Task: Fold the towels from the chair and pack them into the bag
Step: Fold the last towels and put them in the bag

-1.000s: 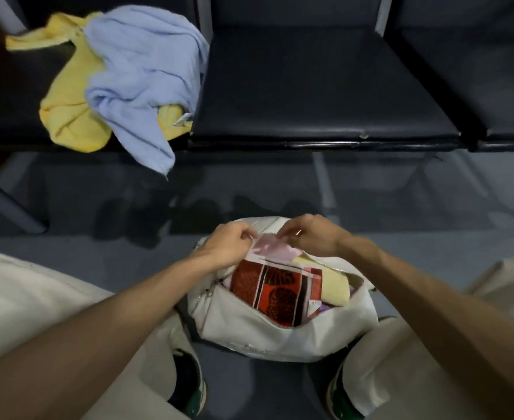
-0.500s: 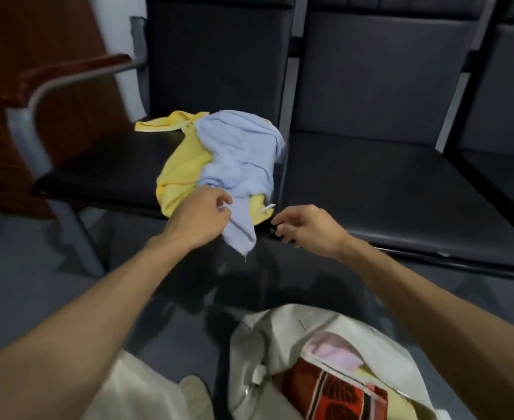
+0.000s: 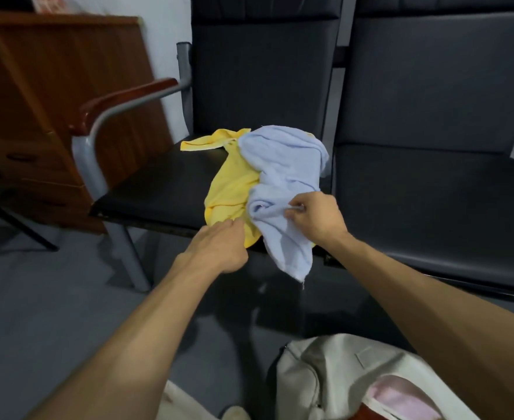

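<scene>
Cloth (image 3: 401, 395) was seen packed in the near bag (image 3: 334, 374), but the blue towel (image 3: 286, 177), pinched by the right hand (image 3: 316, 219), and the yellow towel (image 3: 231, 183), touched by the outstretched left hand (image 3: 216, 250), were left unfolded on the chair (image 3: 158, 192).

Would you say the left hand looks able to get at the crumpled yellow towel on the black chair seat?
Probably yes. The left hand is at the bare near edge of the crumpled yellow towel; the light blue towel, pinched by the right hand, covers only its right side.
</scene>
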